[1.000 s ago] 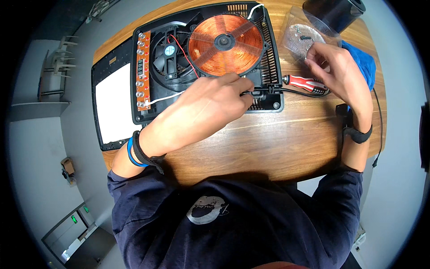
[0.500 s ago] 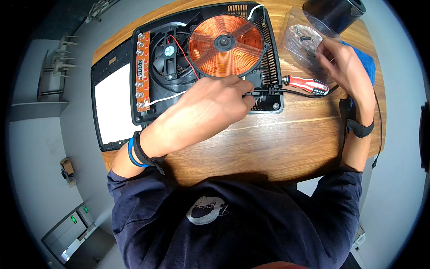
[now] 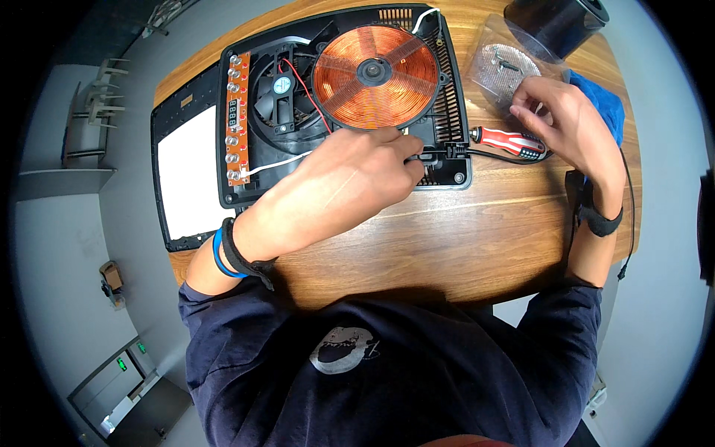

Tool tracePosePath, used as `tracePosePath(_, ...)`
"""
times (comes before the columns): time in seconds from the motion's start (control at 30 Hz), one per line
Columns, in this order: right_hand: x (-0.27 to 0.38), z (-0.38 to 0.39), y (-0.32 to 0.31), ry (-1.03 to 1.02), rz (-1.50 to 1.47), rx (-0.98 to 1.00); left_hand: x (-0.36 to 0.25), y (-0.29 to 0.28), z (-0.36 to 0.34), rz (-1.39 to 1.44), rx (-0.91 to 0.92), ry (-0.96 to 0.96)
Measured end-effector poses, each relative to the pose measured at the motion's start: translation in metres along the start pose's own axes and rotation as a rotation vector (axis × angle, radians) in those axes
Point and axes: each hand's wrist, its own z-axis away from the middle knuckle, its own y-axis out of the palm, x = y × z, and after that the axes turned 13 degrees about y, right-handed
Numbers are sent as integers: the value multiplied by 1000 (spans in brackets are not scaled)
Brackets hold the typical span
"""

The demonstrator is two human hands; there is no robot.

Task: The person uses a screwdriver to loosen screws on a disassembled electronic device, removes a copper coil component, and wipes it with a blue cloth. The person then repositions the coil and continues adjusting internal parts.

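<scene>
- The person leans over a brown wooden surface point(image 3: 477, 238), and an opened black plastic induction cooker base point(image 3: 342, 112) lies across its far half.
- Inside the base sits a round copper-coloured coil point(image 3: 375, 74), with a black cooling fan point(image 3: 281, 93) to its left and a narrow orange control board point(image 3: 237, 119) along the left edge.
- The left hand point(image 3: 350, 182) rests on the near right corner of the base, its grip pressed together around the black power cord point(image 3: 491, 155) where it enters the housing.
- That cord runs right from the housing, passing under a screwdriver with a red and white handle point(image 3: 510, 141) that lies on the surface just beside the base.
- The right hand point(image 3: 570, 123) hovers over the edge of a clear plastic tray point(image 3: 506, 67) holding small metal parts; its fingertips are drawn together, but I cannot tell whether anything is pinched.
- A blue cloth point(image 3: 603, 104) lies partly beneath that hand.
- A dark round pot point(image 3: 555, 22) stands at the far right corner.
- The cooker's black top panel with a white glass plate point(image 3: 182, 175) lies to the left of the base.
</scene>
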Motion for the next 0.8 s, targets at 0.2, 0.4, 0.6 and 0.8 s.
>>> tracePosePath(0.2, 6, 7, -3, -14, -3, 209, 0, 0, -1, 8, -2, -6)
tracePosePath(0.4, 7, 14, -3, -41, 92, 301, 0, 0, -1, -2, -6, 1)
tracePosePath(0.6, 7, 16, -1, -5, 110, 317, 1, -3, -1, 6, 24, -2)
tracePosePath(0.8, 10, 16, 2, -5, 104, 283, 21, 2, 0, 102, -171, -36)
